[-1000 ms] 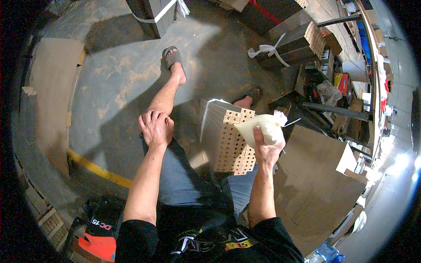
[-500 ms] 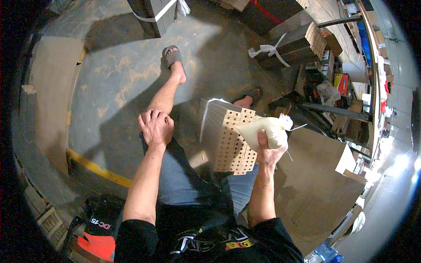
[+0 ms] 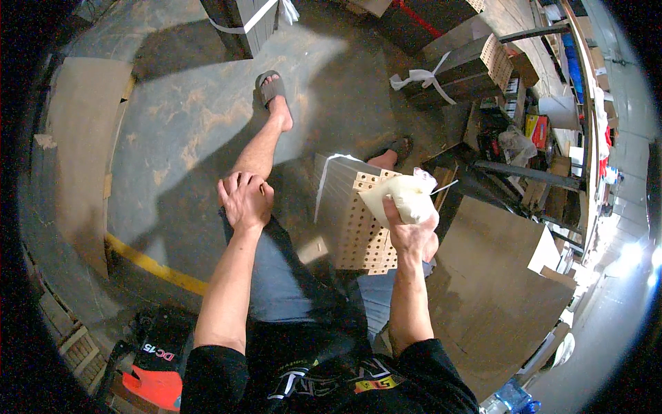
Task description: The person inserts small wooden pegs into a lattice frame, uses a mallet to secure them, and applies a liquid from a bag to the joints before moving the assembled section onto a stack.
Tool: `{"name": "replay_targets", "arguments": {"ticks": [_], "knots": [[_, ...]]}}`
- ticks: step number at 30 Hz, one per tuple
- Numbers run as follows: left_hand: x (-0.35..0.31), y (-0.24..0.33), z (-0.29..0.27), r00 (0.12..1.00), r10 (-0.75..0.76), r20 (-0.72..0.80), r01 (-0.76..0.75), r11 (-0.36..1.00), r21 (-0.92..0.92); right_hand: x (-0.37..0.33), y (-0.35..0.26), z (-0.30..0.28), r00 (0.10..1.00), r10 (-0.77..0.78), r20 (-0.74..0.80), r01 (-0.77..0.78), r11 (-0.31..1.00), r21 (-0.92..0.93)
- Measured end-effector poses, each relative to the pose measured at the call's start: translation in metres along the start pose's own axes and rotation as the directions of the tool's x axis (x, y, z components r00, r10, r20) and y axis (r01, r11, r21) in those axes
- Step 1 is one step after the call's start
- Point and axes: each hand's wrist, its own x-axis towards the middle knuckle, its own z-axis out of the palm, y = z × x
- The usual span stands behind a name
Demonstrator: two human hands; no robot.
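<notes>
My right hand (image 3: pixel 414 236) is wrapped round a piping bag (image 3: pixel 405 199) full of cream-coloured paste, its top twisted and tied. The bag's narrow end points left at a bundle of boards (image 3: pixel 366 224), which stands between my legs. Rows of small round holes dot the boards' pale end faces, and a white strap crosses their grey side. Whether the bag's tip touches a hole cannot be made out. My left hand (image 3: pixel 247 201) lies on my left knee, fingers spread a little, holding nothing.
More strapped board bundles stand on the floor, one ahead (image 3: pixel 241 27) and one at the far right (image 3: pixel 460 67). A brown cardboard sheet (image 3: pixel 496 297) lies right of me, beside a cluttered metal-framed shelf (image 3: pixel 531 176). At lower left sits a black and orange-red object (image 3: pixel 152 386).
My right hand and the piping bag have moved left and slightly down, over more of the boards' holed ends. My left hand stays on the knee.
</notes>
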Motion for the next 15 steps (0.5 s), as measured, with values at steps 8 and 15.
{"name": "replay_targets", "arguments": {"ticks": [8,15], "knots": [[0.002,0.002,-0.001,0.999,0.0,-0.04,-0.002,0.999,-0.043,0.01,0.036,0.007,0.897,-0.398,-0.193,0.431,0.69,0.581],[0.0,0.001,0.004,0.999,0.008,-0.052,-0.009,1.0,-0.014,0.001,0.032,0.008,0.948,-0.311,-0.073,0.311,0.844,0.438]]}}
